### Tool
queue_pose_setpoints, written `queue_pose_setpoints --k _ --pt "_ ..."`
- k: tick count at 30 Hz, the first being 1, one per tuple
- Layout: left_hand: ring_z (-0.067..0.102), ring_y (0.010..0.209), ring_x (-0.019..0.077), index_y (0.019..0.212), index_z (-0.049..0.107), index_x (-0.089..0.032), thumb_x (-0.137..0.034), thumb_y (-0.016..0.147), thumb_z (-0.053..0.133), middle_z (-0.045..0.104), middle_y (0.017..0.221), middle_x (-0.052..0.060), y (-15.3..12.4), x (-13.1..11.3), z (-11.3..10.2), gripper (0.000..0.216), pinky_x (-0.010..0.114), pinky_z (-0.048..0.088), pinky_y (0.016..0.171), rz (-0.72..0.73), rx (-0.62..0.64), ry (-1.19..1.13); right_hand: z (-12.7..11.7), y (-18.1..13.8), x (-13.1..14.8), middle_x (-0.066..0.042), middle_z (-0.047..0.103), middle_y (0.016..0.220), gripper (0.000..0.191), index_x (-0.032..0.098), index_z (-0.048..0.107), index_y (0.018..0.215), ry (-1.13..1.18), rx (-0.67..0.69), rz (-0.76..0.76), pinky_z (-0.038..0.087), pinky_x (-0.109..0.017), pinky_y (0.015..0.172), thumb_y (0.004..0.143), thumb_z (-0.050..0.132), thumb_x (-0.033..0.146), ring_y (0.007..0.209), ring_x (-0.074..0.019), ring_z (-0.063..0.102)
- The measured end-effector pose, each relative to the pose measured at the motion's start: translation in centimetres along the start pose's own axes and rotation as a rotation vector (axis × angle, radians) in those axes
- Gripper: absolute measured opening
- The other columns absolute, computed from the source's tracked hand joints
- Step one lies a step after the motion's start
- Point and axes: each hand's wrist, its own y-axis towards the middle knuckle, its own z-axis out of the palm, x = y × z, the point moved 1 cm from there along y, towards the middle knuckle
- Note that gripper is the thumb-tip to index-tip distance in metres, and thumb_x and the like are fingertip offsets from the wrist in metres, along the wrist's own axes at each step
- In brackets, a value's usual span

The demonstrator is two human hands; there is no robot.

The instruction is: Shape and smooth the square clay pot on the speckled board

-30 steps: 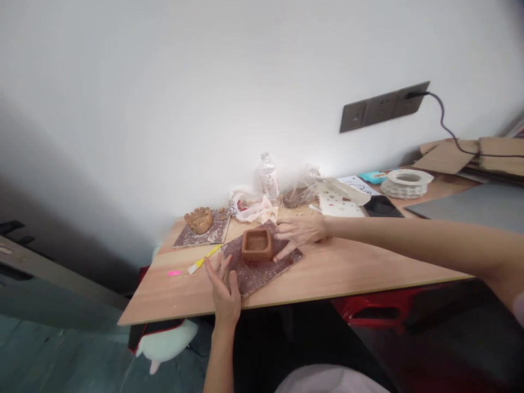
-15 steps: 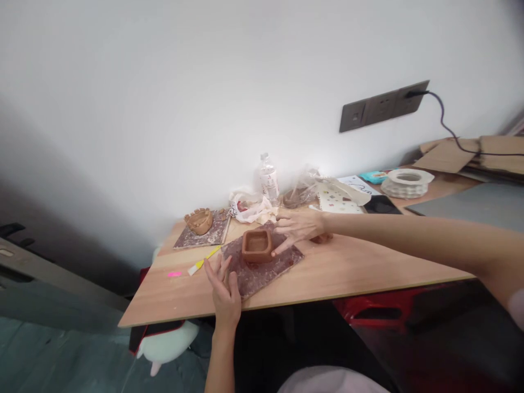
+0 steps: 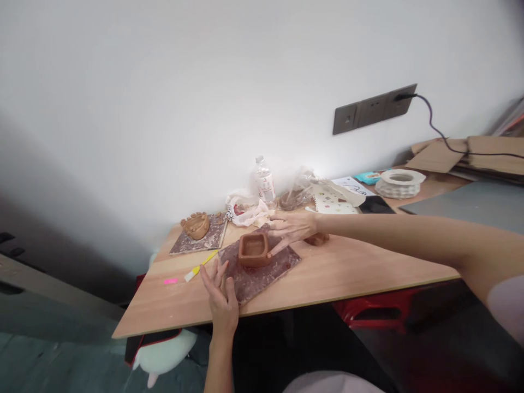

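A square brown clay box point(image 3: 254, 257), hollow on top, stands on a dark speckled board point(image 3: 262, 284). My right hand point(image 3: 291, 229) reaches across from the right, its fingers spread over the board's far right side, with the thumb close to the box's right wall; whether it touches I cannot tell. At the board's front left edge, my left hand point(image 3: 221, 295) is raised with fingers apart and nothing in it. Beside its fingertips lies a yellow brush point(image 3: 198, 267) with white bristles. Behind my right wrist, a lump of brown clay point(image 3: 317, 239) is partly hidden.
A second board point(image 3: 190, 245) at the back left bears a round clay bowl point(image 3: 195, 225). Along the wall stand a plastic bottle point(image 3: 265, 183), crumpled bags point(image 3: 297, 196), a dark phone point(image 3: 376, 205) and a white ribbed ring point(image 3: 400, 184). A pink strip point(image 3: 171, 281) lies near the left.
The whole view has shifted slightly, so the table and things sit a little further left. Both hands keep nearly the same pose around the clay box.
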Motion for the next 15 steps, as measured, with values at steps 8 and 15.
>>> queue_pose_setpoints --k 8,15 --pt "0.052 0.135 0.0222 0.155 0.002 -0.015 -0.044 0.098 0.044 0.064 0.13 0.022 0.1 -0.1 0.0 0.076 0.042 0.044 0.108 -0.009 0.002 0.002 0.4 -1.1 -0.5 -0.003 0.058 0.102 0.07 0.043 0.034 0.149 0.111 -0.01 -0.01 0.039 -0.043 0.097 0.091 0.045 0.006 0.091 -0.0201 0.052" --pt "0.053 0.133 0.0223 0.155 0.002 -0.018 -0.043 0.096 0.048 0.063 0.132 0.022 -0.1 0.2 0.1 0.079 0.042 0.046 0.106 -0.046 0.017 -0.055 -0.3 -7.9 -1.9 -0.009 0.058 0.102 0.057 0.028 0.065 0.128 0.374 0.008 0.932 0.043 -0.036 0.081 0.085 0.041 0.0 0.094 -0.0233 0.047"
